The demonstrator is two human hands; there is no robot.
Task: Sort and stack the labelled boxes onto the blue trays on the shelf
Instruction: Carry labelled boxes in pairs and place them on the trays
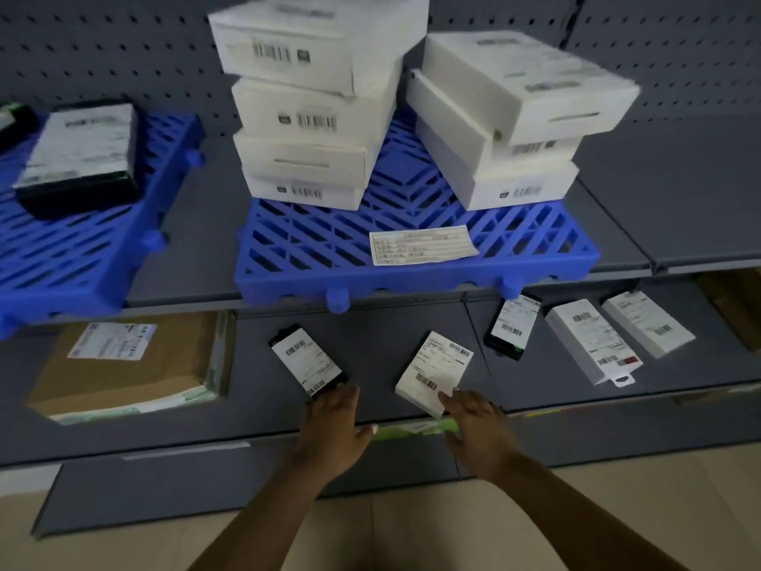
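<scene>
Slatted plastic blue tray (412, 278) under stacked white cardboard boxes (313, 117).

Grey pegboard back wall (103, 55) dotted with small holes, grey metal shelving (679, 208) in tiers, closed grey panel (185, 480) lowest down, perhaps a drawer front, pale beige tiled floor (617, 500), dim, even indoor light

Left hand (333, 422): palm down, fingers straight and together, reaching forward, fingertips at a small box.
Right hand (477, 422): palm down, fingers straight, slightly spread, fingertips at another small box.
Forearms: both bare, stretched forward, converging from the near edge.
</scene>
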